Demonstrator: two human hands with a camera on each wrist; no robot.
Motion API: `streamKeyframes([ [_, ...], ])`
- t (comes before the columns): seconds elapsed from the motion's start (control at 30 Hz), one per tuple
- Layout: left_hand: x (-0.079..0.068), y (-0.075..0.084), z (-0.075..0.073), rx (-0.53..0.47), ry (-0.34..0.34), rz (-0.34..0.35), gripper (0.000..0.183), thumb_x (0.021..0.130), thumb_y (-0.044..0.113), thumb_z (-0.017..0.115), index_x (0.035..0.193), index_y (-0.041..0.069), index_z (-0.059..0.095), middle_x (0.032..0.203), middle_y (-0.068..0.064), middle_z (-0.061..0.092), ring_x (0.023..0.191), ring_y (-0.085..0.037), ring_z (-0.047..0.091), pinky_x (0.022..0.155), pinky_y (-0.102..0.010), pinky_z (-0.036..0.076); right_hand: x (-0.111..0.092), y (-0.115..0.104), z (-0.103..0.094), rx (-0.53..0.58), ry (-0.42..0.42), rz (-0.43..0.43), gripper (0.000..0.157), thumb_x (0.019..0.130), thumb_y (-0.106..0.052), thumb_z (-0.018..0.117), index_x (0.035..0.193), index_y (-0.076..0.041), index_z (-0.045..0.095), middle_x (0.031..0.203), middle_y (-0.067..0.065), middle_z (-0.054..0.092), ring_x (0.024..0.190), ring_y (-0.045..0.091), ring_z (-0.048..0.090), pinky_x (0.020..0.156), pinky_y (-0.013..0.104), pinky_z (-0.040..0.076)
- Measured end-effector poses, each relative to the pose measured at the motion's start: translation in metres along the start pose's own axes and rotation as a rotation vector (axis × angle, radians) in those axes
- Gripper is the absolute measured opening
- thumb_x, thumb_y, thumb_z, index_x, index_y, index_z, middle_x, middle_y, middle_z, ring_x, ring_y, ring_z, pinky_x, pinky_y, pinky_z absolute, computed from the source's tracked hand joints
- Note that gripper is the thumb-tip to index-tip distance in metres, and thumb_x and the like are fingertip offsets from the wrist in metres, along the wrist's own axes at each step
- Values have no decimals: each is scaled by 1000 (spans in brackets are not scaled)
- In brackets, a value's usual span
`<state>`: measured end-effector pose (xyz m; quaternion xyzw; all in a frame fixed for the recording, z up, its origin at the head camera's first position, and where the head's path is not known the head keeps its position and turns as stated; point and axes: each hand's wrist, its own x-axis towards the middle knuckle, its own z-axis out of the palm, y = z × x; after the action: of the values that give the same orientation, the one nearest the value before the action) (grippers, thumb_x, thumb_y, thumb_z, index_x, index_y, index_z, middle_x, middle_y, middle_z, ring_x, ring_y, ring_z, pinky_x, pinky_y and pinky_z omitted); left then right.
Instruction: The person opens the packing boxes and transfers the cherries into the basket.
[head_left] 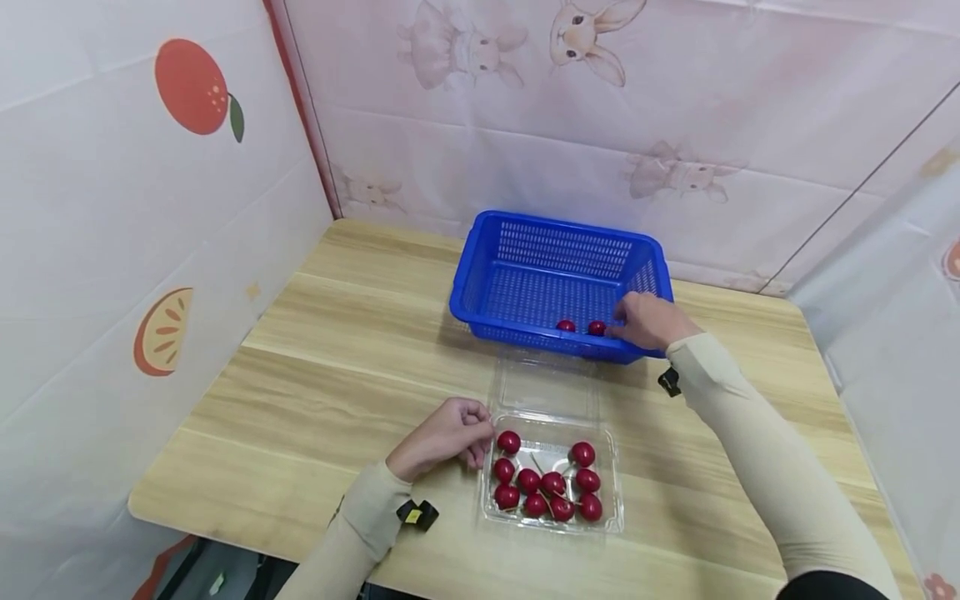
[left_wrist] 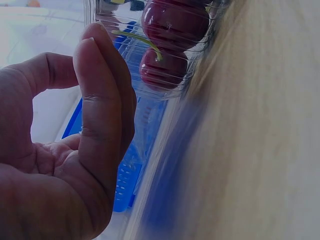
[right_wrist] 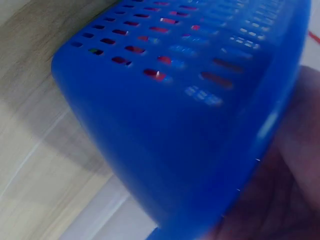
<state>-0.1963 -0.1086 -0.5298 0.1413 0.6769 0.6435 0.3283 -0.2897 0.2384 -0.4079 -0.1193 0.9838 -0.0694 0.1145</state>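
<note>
A clear plastic clamshell box (head_left: 551, 523) lies on the table with its lid (head_left: 550, 390) folded back toward the basket. Several red cherries (head_left: 552, 483) sit inside it, some with green stems (left_wrist: 137, 36). My left hand (head_left: 450, 433) is at the box's left edge, fingers loosely bent, and nothing shows between thumb and fingers in the left wrist view. Into the right end of the blue basket (head_left: 487, 317) reaches my right hand (head_left: 651, 321), beside two visible cherries (head_left: 596, 327). The basket wall (right_wrist: 150, 130) hides its fingertips in the right wrist view.
The light wooden table (head_left: 300, 417) carries both containers, the basket standing behind the box near the back wall. Printed cloth walls (head_left: 525, 150) border the table at the back and sides. The basket's raised rim (head_left: 525, 333) stands between the box and the basket's floor.
</note>
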Motion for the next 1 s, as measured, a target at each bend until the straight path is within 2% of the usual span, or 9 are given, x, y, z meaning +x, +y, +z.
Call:
streamKeyframes([
  [0.17,0,0,0,-3,-3,-11,8,95,7,61,94,0,62,66,-2,66,51,-10,60,48,-21,57,-26,-25,2,33,208,-56,26,98,-23,69,109,0,75,93,12,76,78,22,69,74,44,64],
  [0.27,0,0,0,-2,-7,-14,10,96,8,61,96,-2,62,67,-1,66,52,-10,60,49,-21,57,-47,-53,5,55,290,-152,22,96,-22,72,110,-4,76,95,9,77,83,22,71,74,41,64],
  [0.33,-1,0,-1,-1,-6,-13,11,96,8,60,97,-3,62,67,0,66,52,-9,60,49,-21,57,-60,-72,10,53,310,-228,21,95,-22,74,109,-8,77,96,5,77,86,20,72,74,38,65],
  [0.47,-2,-2,-3,-1,1,-13,11,95,8,60,97,-3,62,67,0,66,52,-10,60,49,-21,57,-78,-103,24,6,302,-363,18,93,-23,76,108,-13,77,99,1,78,89,17,73,75,33,65],
  [0.63,-1,-3,-4,0,-2,-10,10,95,8,60,97,-2,62,66,0,66,51,-9,60,49,-21,57,-88,-127,48,-66,229,-470,24,92,-25,78,113,-13,75,107,2,78,95,18,74,81,34,65],
  [0.7,1,-4,-4,1,-3,-11,9,95,8,59,96,-1,62,66,0,66,51,-9,60,49,-22,57,-90,-135,59,-97,199,-507,24,91,-24,78,112,-13,75,105,1,77,93,17,73,78,33,64],
  [0.8,2,-3,-3,2,-7,-10,8,95,8,59,94,-1,61,65,1,65,51,-9,60,49,-21,57,-92,-145,74,-168,172,-544,21,90,-22,79,110,-16,76,100,-3,77,88,15,72,71,30,63],
  [1.0,3,-3,-1,-6,-16,1,10,95,7,59,95,-3,60,64,1,64,51,-8,60,48,-20,56,-93,-155,95,-305,101,-552,23,90,-19,77,112,-17,72,113,-3,75,92,15,73,64,27,62],
])
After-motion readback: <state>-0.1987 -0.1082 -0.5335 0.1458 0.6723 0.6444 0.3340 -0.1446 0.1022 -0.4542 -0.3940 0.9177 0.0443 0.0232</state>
